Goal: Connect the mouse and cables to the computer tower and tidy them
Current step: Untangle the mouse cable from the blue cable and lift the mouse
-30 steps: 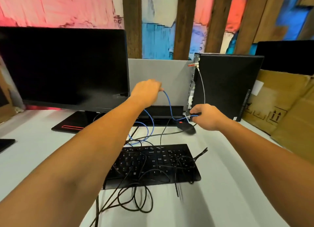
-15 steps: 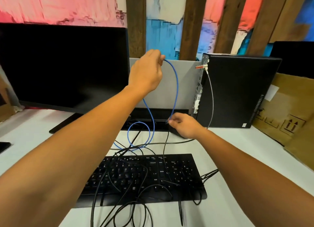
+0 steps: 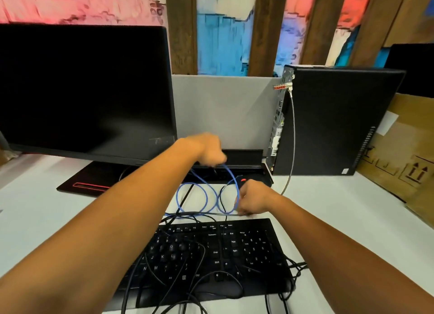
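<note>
Blue cable (image 3: 206,196) now lies looped on the tabletop (image 3: 328,208) behind the keyboard (image 3: 211,255); the left hand (image 3: 206,149), lowered, and right hand (image 3: 252,200) both pinch it, so coiling is progressing.

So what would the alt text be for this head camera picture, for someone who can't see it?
Two bare hands coil a blue cable over a white desk: the left hand holds it up, the right hand grips the loops. Black cables lie tangled over a black keyboard, with a dark monitor left and a computer tower right.
</note>
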`<action>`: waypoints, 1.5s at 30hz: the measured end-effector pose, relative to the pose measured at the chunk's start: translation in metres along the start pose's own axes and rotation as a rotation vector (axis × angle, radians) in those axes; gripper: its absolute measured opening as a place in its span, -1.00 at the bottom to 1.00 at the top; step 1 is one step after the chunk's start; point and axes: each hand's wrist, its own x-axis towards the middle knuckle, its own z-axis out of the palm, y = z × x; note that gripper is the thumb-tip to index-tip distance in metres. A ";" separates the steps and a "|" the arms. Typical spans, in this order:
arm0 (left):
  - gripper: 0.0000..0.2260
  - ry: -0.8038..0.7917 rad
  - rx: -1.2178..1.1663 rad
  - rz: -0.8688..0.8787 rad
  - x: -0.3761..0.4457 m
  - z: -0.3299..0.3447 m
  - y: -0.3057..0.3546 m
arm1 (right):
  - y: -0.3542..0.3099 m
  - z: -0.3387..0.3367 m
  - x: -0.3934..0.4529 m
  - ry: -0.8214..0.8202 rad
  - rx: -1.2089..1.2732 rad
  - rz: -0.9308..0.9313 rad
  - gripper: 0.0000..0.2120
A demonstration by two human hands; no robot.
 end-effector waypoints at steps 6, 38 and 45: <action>-0.72 -0.593 -0.088 -0.085 0.006 0.046 0.008 | -0.006 0.020 -0.003 -0.039 -0.032 -0.031 -0.45; -0.53 -0.014 -0.470 0.094 -0.022 0.114 0.011 | 0.048 -0.054 -0.003 0.717 0.625 0.367 -0.74; -0.62 -0.208 -0.588 0.173 -0.033 0.098 -0.009 | 0.052 -0.075 -0.010 0.812 0.642 0.460 -0.76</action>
